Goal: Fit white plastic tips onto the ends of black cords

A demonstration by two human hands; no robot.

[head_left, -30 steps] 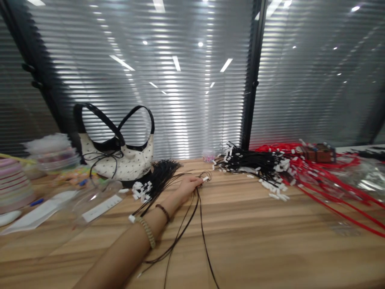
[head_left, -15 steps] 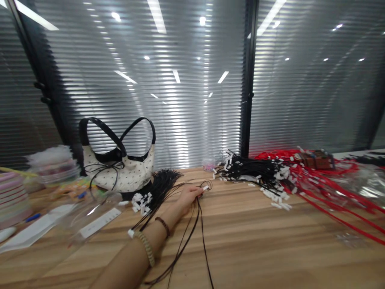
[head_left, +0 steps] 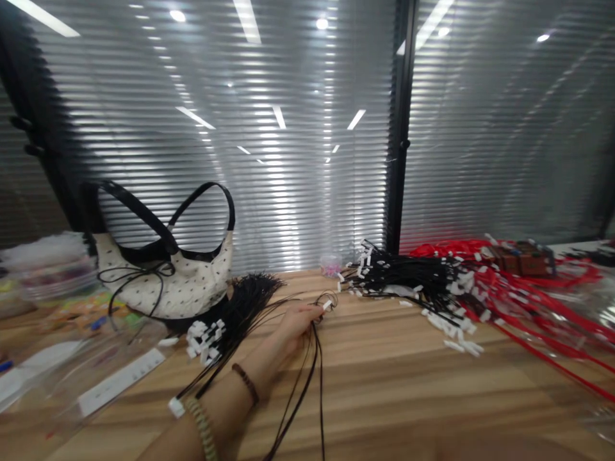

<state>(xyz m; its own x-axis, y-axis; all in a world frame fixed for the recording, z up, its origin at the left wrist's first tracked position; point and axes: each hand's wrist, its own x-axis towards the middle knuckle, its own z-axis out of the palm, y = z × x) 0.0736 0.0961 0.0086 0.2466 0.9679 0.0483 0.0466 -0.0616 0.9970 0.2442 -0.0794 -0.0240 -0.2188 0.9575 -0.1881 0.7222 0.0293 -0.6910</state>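
Reaching forward over the wooden table, my left hand is closed on thin black cords. A small white end piece pokes out past its fingertips, and the cords hang in loops toward the front edge. Left of this hand lies a bundle of black cords with clustered white ends. Farther right is another pile of black cords with white end pieces. A blurred skin-coloured patch at the bottom right edge looks like part of my right hand; its fingers cannot be made out.
A white dotted handbag with black handles stands at the back left. Clear plastic packaging and stacked tubs lie near it. Red cords and a brown box are at the right. Window blinds rise behind the table.
The view has shifted slightly, so the bag sits farther left. My left hand stays near the same spot, still gripping the cords. A blurred skin-coloured patch has appeared at the bottom right.
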